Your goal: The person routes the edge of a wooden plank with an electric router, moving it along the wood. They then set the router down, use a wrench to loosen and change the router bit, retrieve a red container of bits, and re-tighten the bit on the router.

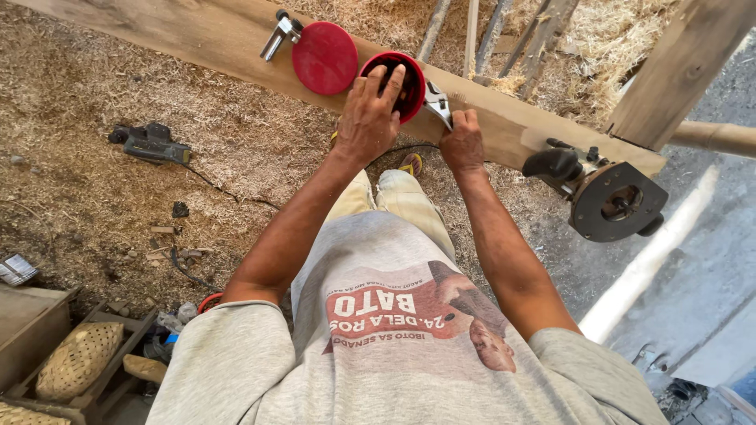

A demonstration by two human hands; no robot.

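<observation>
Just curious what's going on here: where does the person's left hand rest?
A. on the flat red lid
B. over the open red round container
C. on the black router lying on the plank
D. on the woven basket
B: the left hand lies spread over the rim of the open red round container on the long wooden plank, apart from the flat red lid.

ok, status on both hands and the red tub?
Left hand spread over open red tub on wooden beam. Right hand gripping metal pliers beside it. Red lid lies apart; router sits right, clear.
</observation>
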